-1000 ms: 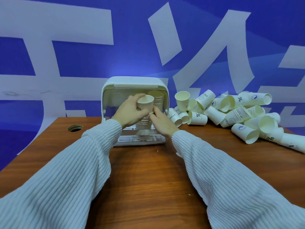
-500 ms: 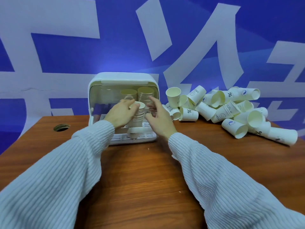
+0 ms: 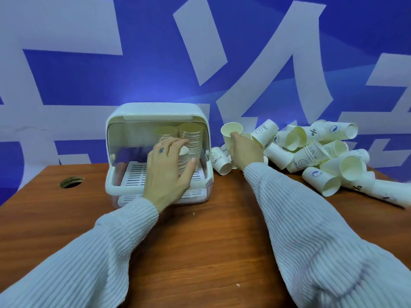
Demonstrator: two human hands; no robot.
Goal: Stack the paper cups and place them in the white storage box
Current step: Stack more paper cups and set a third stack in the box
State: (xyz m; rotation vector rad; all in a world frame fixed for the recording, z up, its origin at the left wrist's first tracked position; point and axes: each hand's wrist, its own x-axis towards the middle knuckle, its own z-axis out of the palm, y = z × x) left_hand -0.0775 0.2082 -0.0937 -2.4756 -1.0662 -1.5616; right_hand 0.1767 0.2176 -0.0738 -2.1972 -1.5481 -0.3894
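Both arms reach forward in ribbed pale sleeves, the left one running up from 7 o'clock toward the middle, the right one from 5 o'clock toward 1 o'clock. The left hand (image 3: pixel 169 172) is inside the open front of the white storage box (image 3: pixel 155 110), back of the hand to the camera, fingers spread and curved round a short stack of paper cups (image 3: pixel 184 160) standing on the box's slotted white tray (image 3: pixel 135 172); the thumb lies against the stack's near right side, so the hand holds the stack. Behind it, at the back right of the box, stand two taller stacks (image 3: pixel 191 136) side by side, close to the right wall. The left half of the tray shows bare slots. The right hand (image 3: pixel 244 152) is just right of the box, at the left edge of the loose cup pile (image 3: pixel 311 152), its fingers curled round the lower part of a single upright cup (image 3: pixel 231 133) whose mouth faces up. The pile spreads from 1 o'clock to 3 o'clock across the brown wooden surface (image 3: pixel 211 241), most cups lying on their sides, some printed with "HELLO" or a percent sign, the farthest reaching the right picture edge. A round cable hole (image 3: pixel 71 182) sits at 9 o'clock, well apart from the box. A blue wall with large pale strokes (image 3: pixel 66 25) rises right behind box and pile.
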